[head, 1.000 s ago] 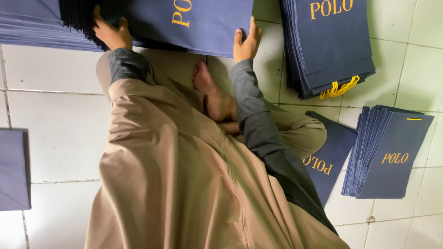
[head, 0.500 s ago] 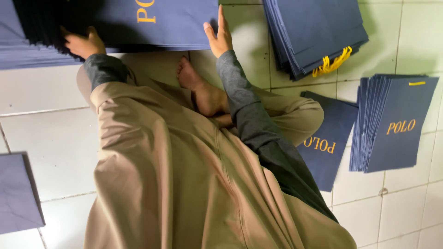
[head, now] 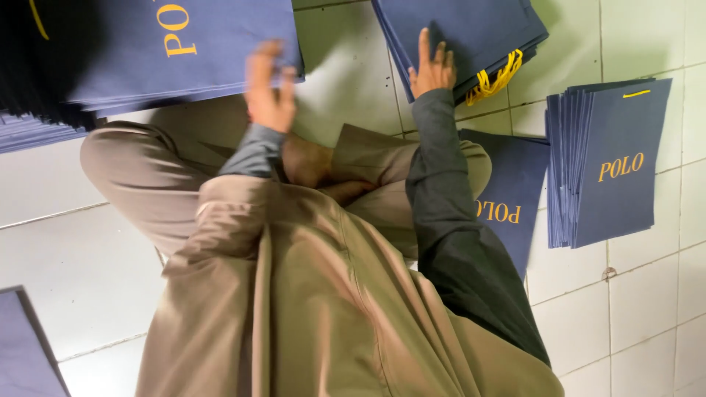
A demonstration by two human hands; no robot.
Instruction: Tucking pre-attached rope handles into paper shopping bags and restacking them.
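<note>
Bags (head: 471, 33), navy stack with yellow cords, lying on tiled floor (head: 66, 242) at top of head view. Right hand (head: 432, 68) resting flat on stack, fingers spread open, gripping nothing. Left hand (head: 271, 88) blurred, hovering at edge of second stack (head: 184, 51); grip impossible to judge. Third stack (head: 610, 162) lying at right.

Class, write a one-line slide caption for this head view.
Seated on a tiled floor, right hand touches a stack of navy bags; left hand blurred.
</note>
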